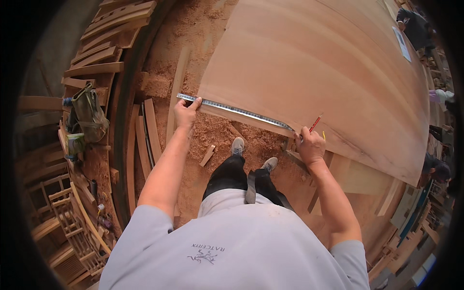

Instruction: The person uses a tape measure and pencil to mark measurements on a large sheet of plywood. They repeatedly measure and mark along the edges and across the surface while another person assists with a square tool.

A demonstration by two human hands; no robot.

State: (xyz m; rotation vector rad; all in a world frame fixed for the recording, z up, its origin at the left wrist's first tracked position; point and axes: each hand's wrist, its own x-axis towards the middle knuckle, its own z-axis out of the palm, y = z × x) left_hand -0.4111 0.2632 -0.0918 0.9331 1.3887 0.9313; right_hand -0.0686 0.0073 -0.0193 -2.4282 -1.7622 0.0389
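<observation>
A steel tape measure point(241, 112) is stretched along the near edge of a large plywood sheet point(309, 67). My left hand point(186, 114) pinches the tape close to its end, at the sheet's near left corner, and the tip sticks out past that corner. At the other end, my right hand point(312, 145) is closed round the tape at the sheet's near edge. A red pencil point(315, 123) also sticks up from the fingers of my right hand, slanting over the wood. The tape's case is mostly hidden by that hand, with a small yellow bit showing beside it.
Sawdust and offcuts, one a short wood piece point(207, 155), lie round my feet. Long boards point(141, 140) lean at the left. A green canvas bag point(91, 116) rests by stacked strips point(118, 19). At the far right a person point(416, 28) stands beyond the sheet, near a paper point(401, 44).
</observation>
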